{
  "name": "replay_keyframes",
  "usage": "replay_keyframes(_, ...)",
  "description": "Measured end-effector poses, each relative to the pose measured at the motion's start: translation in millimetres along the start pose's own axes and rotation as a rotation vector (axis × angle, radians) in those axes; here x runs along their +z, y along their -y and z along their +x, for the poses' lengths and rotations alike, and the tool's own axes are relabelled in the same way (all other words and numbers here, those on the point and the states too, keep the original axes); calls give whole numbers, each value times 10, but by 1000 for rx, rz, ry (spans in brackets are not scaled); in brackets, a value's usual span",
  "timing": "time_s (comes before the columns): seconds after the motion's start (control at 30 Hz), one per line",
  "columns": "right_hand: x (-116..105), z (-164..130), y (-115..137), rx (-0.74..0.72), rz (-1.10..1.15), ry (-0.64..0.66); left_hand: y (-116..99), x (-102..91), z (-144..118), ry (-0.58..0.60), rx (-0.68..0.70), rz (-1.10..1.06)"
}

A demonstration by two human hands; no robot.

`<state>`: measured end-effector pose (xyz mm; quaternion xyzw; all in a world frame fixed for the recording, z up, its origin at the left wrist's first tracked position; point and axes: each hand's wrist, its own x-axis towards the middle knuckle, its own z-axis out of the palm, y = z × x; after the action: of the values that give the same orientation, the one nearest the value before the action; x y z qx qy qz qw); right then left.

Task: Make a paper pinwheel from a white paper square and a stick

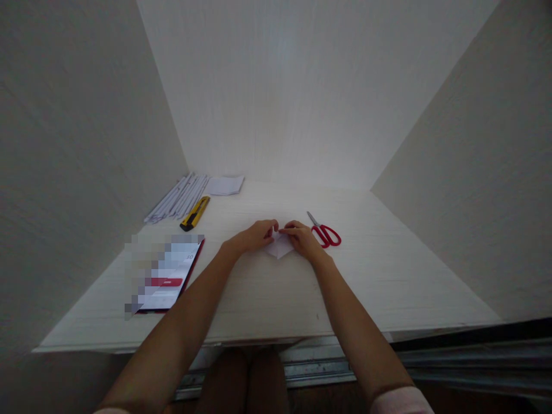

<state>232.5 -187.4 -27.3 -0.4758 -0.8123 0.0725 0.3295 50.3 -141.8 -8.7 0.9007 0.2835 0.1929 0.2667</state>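
Both hands on the folded white paper [279, 246], flat on the counter [388, 276]. Left hand [255, 234] and right hand [302, 237] pinch its top edge, fingertips nearly meeting. Red scissors [325, 232] just right of the grip; yellow utility knife [195, 213] well left.

A plain desk nook, likely in a home or study, is indicated: a pale wood-grain surface [388, 276] is enclosed by bare off-white walls [276, 86]. Red-handled scissors [325, 232], a yellow utility knife [195, 213] and white rolled paper strips [176, 198] are laid out.
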Motion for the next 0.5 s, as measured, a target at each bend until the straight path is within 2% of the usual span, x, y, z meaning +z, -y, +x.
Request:
replay_keyframes(0.27, 4, 4, -24, 8, -19, 9, 25, -10, 5, 13, 76, 98)
replay_keyframes(0.5, 0, -6, -26, 1, -13, 14, -27, -41, -9, 46, 57, 95)
